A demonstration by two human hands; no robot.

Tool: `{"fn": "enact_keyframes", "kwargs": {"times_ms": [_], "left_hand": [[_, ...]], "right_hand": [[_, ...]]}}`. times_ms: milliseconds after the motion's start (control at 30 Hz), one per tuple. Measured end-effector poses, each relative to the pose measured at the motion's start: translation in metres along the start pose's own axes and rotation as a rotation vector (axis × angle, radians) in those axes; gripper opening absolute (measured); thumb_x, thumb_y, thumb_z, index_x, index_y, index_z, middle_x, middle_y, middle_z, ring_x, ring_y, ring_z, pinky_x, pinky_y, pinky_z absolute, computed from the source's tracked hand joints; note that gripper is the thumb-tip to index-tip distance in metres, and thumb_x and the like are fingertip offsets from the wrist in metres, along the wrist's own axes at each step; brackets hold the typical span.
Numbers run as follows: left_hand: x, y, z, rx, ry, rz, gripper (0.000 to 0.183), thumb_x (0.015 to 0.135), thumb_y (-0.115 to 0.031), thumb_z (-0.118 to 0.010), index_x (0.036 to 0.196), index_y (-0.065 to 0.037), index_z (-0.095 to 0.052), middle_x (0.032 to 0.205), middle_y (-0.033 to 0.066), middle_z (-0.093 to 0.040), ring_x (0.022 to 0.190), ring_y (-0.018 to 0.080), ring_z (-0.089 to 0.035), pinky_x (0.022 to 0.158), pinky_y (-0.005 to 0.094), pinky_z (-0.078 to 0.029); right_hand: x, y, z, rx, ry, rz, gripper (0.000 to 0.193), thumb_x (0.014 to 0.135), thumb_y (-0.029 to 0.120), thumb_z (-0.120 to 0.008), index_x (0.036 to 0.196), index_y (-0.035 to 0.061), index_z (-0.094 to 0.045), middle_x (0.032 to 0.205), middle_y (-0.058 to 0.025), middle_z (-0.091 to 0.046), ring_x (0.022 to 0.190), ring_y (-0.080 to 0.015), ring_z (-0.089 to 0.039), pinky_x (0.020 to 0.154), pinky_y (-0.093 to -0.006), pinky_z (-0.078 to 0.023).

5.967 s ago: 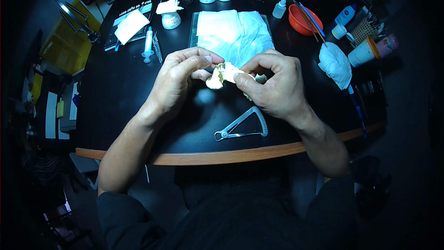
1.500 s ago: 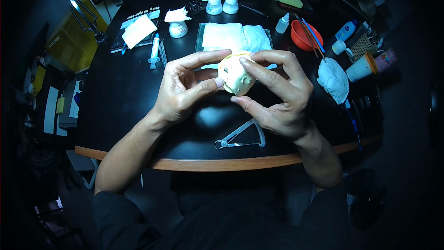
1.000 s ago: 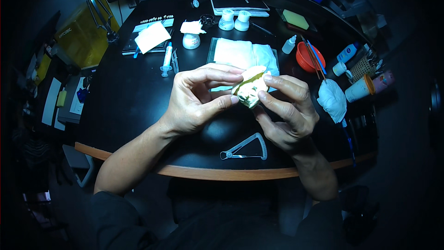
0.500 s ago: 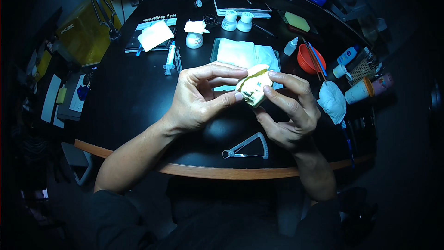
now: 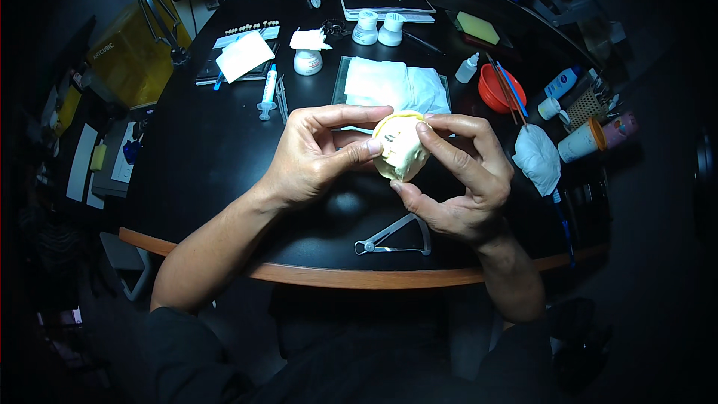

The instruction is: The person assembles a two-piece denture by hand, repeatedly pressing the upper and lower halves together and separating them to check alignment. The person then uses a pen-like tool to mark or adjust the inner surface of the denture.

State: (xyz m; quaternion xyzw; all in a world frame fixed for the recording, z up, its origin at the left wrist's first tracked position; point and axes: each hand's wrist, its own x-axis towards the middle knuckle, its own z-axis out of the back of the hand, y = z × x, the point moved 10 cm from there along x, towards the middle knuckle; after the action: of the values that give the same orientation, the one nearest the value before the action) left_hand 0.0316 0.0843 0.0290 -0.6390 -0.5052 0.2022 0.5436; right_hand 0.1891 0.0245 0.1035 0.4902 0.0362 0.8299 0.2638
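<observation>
A pale yellow dental plaster model (image 5: 404, 151) is held up between both hands above the middle of the black desk, its broad smooth side turned toward me. My left hand (image 5: 310, 155) grips its left edge, thumb in front and index finger at the top. On the right, my right hand (image 5: 471, 172) has fingers on the upper right edge and the thumb at the bottom. Below the hands, near the front edge, lies a metal dental caliper (image 5: 365, 247). White tissues (image 5: 381, 84) on a glass plate lie just behind the model.
Left of the tissues are a syringe (image 5: 269, 93), tweezers (image 5: 282, 97) and a tissue-topped jar (image 5: 307, 62). Two white jars (image 5: 366, 28) stand farther back. At right are a dropper bottle (image 5: 467, 68), a red bowl (image 5: 497, 90) with brushes and a white cloth bundle (image 5: 536, 153).
The model has turned in my fingers, so its smooth side now shows instead of the hollowed, toothed side. My right thumb has come to its lower edge. The view has shifted slightly.
</observation>
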Motion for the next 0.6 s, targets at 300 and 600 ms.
{"fn": "enact_keyframes", "kwargs": {"times_ms": [300, 600], "left_hand": [[0.0, 0.0067, 0.0035, -0.01, -0.021, 0.037, 0.043, 0.095, -0.006, -0.076, 0.135, 0.004, -0.065, 0.126, 0.0166, -0.071, 0.11, 0.0191, -0.072, 0.093, 0.0335, -0.062], [0.0003, 0.0106, 0.0052, -0.04, 0.001, 0.064, 0.041, 0.095, -0.006, -0.076, 0.134, 0.004, -0.066, 0.127, 0.019, -0.07, 0.114, 0.0236, -0.071, 0.095, 0.0373, -0.063]], "right_hand": [[0.0042, 0.0, -0.0008, -0.003, 0.024, -0.014, 0.058, 0.069, 0.011, -0.092, 0.123, -0.0016, -0.074, 0.117, -0.0181, -0.065, 0.1, -0.0236, -0.07, 0.073, -0.0294, -0.062], [0.0046, 0.002, -0.0004, 0.006, 0.032, -0.015, 0.058, 0.07, 0.013, -0.093, 0.122, -0.0032, -0.074, 0.117, -0.0188, -0.063, 0.098, -0.0216, -0.07, 0.069, -0.0268, -0.062]]}}
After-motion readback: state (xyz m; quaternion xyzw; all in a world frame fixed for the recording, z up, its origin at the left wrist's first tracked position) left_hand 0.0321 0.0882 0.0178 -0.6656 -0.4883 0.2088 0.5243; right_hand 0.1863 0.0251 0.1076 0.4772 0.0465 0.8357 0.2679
